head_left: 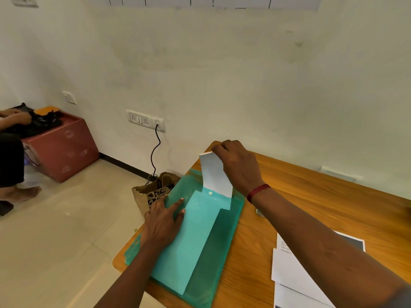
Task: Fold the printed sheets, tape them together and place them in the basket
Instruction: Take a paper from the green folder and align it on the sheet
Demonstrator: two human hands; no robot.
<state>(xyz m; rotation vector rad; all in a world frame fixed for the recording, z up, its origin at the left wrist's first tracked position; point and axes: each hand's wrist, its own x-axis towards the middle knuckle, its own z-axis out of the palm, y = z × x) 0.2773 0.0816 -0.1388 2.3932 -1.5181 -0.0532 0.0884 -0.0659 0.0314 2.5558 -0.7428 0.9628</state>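
Note:
A translucent green plastic folder lies on the wooden table near its left edge. A white sheet sticks up out of the folder's far end; the part still inside shows pale through the plastic. My right hand pinches the sheet's top corner and holds it raised. Fingers spread, my left hand lies flat on the folder's left side. Several printed sheets lie on the table at the lower right, partly under my right forearm. No basket or tape is in view.
A brown paper bag stands on the floor beside the table's left edge, with a black cable running up to a wall socket. A red box stands at far left, where another person sits.

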